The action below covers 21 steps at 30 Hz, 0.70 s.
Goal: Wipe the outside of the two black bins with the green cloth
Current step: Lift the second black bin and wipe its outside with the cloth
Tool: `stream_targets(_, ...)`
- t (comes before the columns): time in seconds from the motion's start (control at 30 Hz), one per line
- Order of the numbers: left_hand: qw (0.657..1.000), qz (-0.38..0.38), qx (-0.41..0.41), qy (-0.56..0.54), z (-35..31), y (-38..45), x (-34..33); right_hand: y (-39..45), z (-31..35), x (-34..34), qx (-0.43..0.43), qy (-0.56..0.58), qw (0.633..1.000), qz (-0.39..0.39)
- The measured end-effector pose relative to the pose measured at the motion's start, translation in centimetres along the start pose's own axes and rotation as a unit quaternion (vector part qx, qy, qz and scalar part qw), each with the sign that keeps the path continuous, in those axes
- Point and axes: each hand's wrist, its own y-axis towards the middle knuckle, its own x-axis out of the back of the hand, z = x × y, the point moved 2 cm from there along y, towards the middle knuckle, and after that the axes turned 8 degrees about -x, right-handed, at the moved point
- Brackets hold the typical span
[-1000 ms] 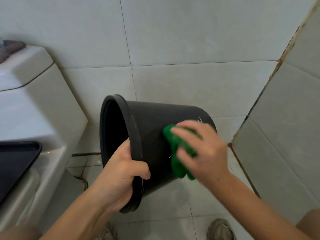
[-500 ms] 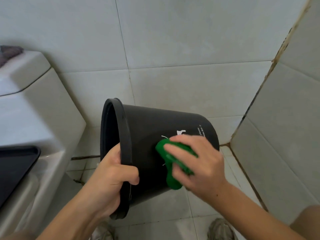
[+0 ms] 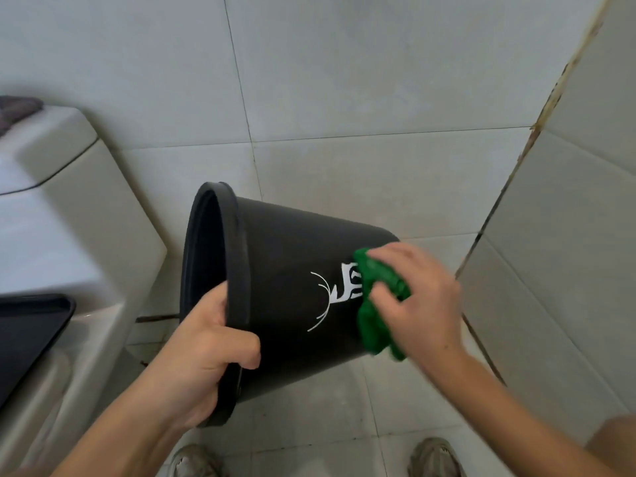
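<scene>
One bin under wipe: my left hand grips its rim, my right hand presses the cloth near its base. Next, turn the bin to an unwiped face.

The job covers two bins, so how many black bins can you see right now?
1. The black bin is held tipped on its side, the left hand gripping its rim and the right hand pressing the green cloth against it. The second is out of view.
</scene>
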Motion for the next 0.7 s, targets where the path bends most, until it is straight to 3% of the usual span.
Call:
stream_targets(0.1, 1.0, 0.003, 0.014, 0.013, 0.5, 0.1, -0.2, -3.4, 2.7, -0.6, 0.171, 0.039, 0.984, 0.034)
stream_targets(0.17, 1.0, 0.008, 0.013, 0.009, 0.3, 0.1, 0.1, -2.6, 2.0, -0.5, 0.213, 0.034, 0.976, 0.026)
stream_targets(0.2, 1.0, 0.014, 0.009, 0.012, 0.2, 0.0, 0.2, -1.7, 1.1, -0.4, 0.175, 0.027, 0.984, 0.011)
stream_targets(0.27, 0.999, 0.029, -0.002, 0.025, 0.0, -0.1, 0.2, 1.1, -1.1, -0.3, -0.011, 0.02, 1.0, -0.008)
stream_targets(0.33, 0.998, 0.045, -0.012, 0.04, -0.2, -0.4, -0.3, 2.9, -3.6, -0.4, -0.191, -0.004, 0.981, 0.013)
stream_targets(0.4, 0.997, 0.057, -0.022, 0.057, -0.1, -0.4, -0.8, 3.1, -4.4, -0.6, -0.233, -0.038, 0.971, 0.026)
stream_targets(0.6, 0.994, 0.081, 0.009, 0.077, 1.6, 0.6, -2.2, -0.6, 2.4, -1.3, -0.039, 0.058, 0.997, 0.043)
stream_targets(0.7, 0.994, 0.07, 0.005, 0.082, 2.0, 1.0, -2.7, -2.6, 4.2, -0.9, 0.059, 0.094, 0.994, 0.011)
